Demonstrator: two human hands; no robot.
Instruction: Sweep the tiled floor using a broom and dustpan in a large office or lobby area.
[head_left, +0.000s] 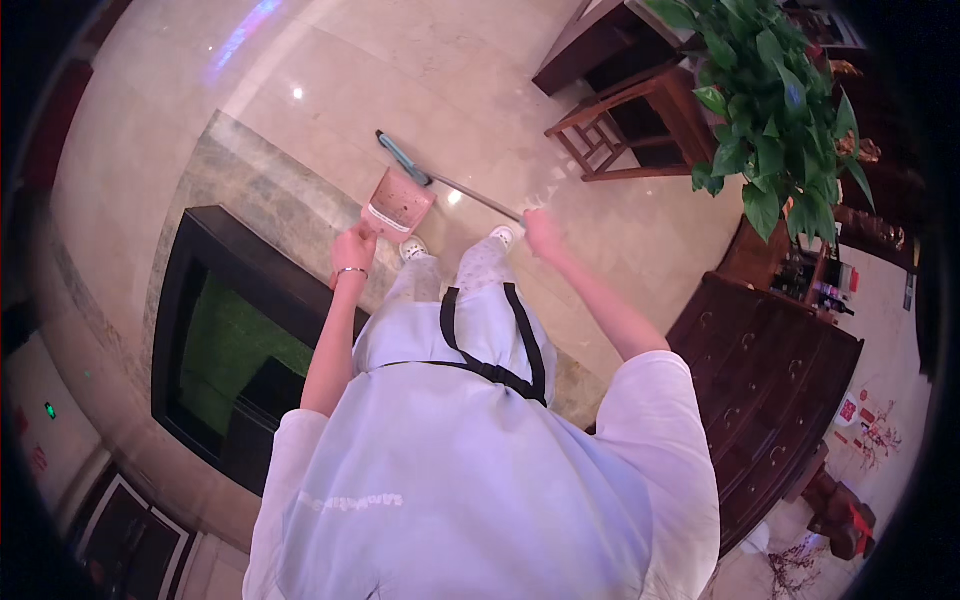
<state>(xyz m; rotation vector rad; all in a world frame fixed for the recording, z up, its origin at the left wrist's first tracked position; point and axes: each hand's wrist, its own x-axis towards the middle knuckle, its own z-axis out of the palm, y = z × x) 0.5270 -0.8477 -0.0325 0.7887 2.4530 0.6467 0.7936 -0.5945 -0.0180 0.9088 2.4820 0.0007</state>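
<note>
My left hand (355, 249) is closed on the near left edge of a pink plastic dustpan (399, 204), held just ahead of my shoes. Dark specks show on the dustpan's inner surface, and a white strip bears writing. In my right hand (544, 235) is the end of a thin metal handle, which runs forward and left to a blue-grey broom head (405, 160). This head lies beyond the dustpan, close to its far edge. Whether the two touch, I cannot tell.
Polished stone tiles (322, 97) cover the floor. A black-framed fixture with green inside (247, 330) stands at left. On the right are a wooden stool (637, 127), a leafy green plant (772, 112) and a dark wooden chest of drawers (757, 397).
</note>
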